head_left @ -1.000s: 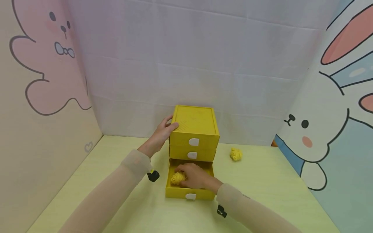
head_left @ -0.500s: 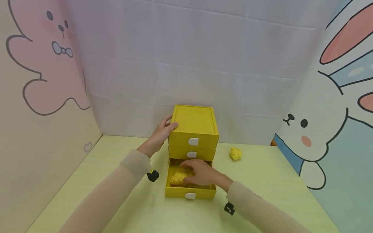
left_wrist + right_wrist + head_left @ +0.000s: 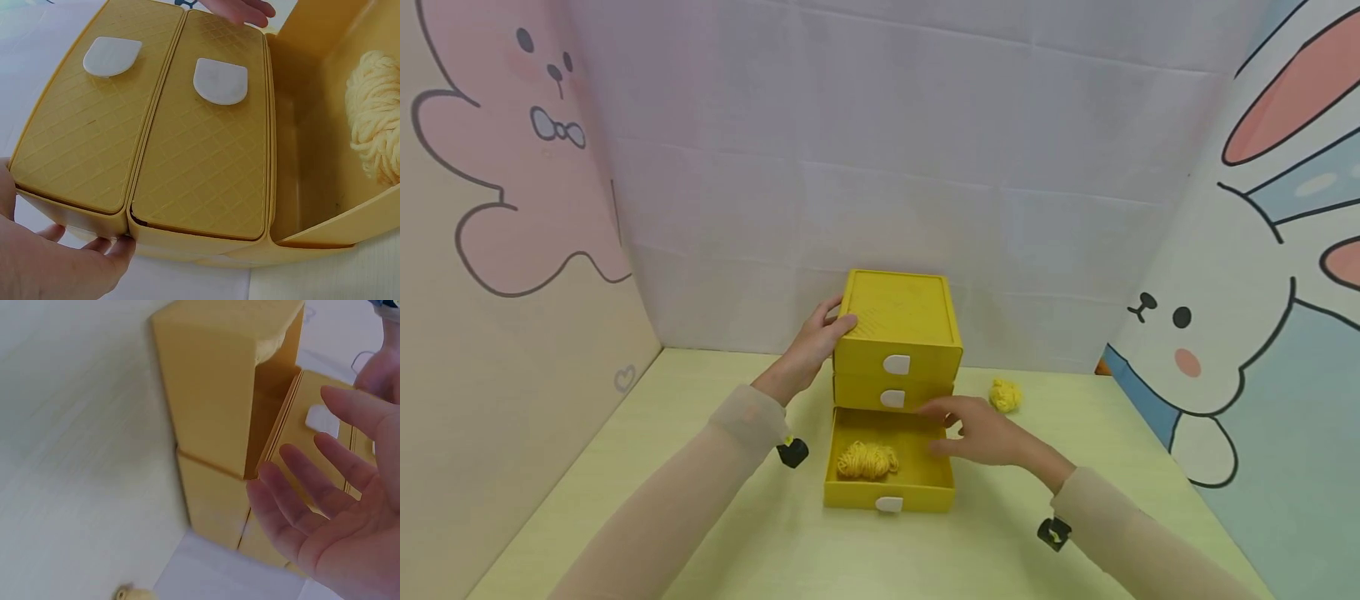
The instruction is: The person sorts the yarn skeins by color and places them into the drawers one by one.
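Note:
A yellow drawer cabinet [image 3: 901,308] stands against the back wall, with white tabs on its drawers. Its lowest drawer [image 3: 850,498] is pulled out, and a yellow yarn bundle [image 3: 867,461] lies inside at the left front. My left hand [image 3: 805,348] holds the cabinet's upper left edge, thumb on top and fingers along the side [image 3: 69,265]. Beside the drawer's right edge hovers my right hand [image 3: 988,433], fingers spread and loosely bent, holding nothing. Its palm shows in the right wrist view [image 3: 337,512]. The two upper drawers are pushed in.
A second, smaller yellow yarn bundle [image 3: 1005,396] lies on the pale table [image 3: 737,517], right of the cabinet. A white cloth wall [image 3: 737,208] rises behind. Side panels with a pink bear and a white rabbit [image 3: 1225,333] flank the table.
My right hand has let go of the yarn bundle in the lowest drawer and moved right, out over the drawer's right edge. The left hand stays on the cabinet.

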Available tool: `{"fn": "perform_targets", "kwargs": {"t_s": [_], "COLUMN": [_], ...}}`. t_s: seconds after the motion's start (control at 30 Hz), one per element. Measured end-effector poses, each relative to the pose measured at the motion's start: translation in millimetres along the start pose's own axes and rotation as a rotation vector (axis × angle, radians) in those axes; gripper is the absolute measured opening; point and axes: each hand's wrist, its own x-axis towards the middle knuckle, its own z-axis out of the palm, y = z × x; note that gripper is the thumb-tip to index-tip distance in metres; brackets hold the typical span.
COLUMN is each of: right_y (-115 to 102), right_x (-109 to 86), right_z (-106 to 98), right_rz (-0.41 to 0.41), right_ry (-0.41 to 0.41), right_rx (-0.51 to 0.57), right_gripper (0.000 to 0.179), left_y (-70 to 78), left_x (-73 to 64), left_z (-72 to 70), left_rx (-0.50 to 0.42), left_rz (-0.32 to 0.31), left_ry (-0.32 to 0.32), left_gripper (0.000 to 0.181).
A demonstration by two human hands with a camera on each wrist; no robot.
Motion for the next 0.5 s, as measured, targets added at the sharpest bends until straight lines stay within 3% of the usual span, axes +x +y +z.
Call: {"fn": "perform_targets", "kwargs": {"t_s": [0.3, 0.5], "right_y": [28.1, 55.5], "right_x": [-24.4, -33.2], "right_z": [-13.6, -16.8], "right_rz": [0.063, 0.044], "right_ry": [0.030, 0.033], "right_rx": [-0.063, -0.100], "right_gripper": [0.045, 0.044], "left_y": [-1.3, -0.2], "left_x": [0.0, -0.6], "left_z": [-1.5, -1.2], "left_rx": [-0.007, -0.012], "left_rz": [0.001, 0.001], "left_ry": [0.001, 0.001], "left_gripper": [0.071, 0.071]}}
